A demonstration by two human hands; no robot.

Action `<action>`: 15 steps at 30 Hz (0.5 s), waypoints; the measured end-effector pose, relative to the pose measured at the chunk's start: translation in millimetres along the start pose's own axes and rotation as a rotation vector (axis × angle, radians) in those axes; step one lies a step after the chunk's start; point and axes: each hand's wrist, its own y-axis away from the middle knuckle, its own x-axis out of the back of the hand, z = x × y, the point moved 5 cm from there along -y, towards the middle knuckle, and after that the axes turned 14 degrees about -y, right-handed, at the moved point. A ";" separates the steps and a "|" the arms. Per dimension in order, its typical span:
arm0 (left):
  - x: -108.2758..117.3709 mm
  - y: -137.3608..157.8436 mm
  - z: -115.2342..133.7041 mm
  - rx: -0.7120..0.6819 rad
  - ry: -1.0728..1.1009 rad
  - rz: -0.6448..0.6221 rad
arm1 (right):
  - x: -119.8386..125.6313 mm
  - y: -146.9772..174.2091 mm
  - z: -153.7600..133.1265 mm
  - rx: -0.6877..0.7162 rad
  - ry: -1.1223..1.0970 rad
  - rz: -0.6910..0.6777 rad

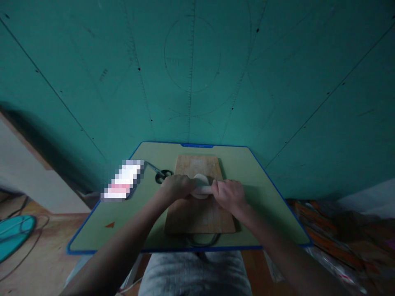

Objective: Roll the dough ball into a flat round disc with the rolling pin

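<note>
A pale, flat, roundish dough piece lies on the wooden board beneath a whitish rolling pin, its ends clasped by left grip and right grip.

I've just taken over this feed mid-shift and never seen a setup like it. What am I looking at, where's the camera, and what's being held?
There's no machine here: these are a person's own bare hands. The single picture comes from a camera worn on the head, looking forward and down, so the forearms reach in from the bottom. The left hand and right hand grip a pale rod, like a rolling pin, across a flat, pale round piece, probably dough. That lies on a wooden board on a blue-edged table. Left of the board are black-handled scissors, a pixelated patch whose contents I can't tell, and a small orange piece. Behind stands a green wall.
</note>
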 end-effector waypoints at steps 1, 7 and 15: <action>-0.6 2.9 1.8 0.027 -0.021 0.019 | 1.0 -2.3 -1.7 0.049 0.010 -0.057; -0.9 32.9 21.3 0.118 -0.105 0.177 | 10.7 -17.6 -8.3 0.189 0.038 -0.403; -6.5 46.7 34.4 0.048 -0.067 0.173 | 4.4 10.7 -4.3 0.037 0.030 0.016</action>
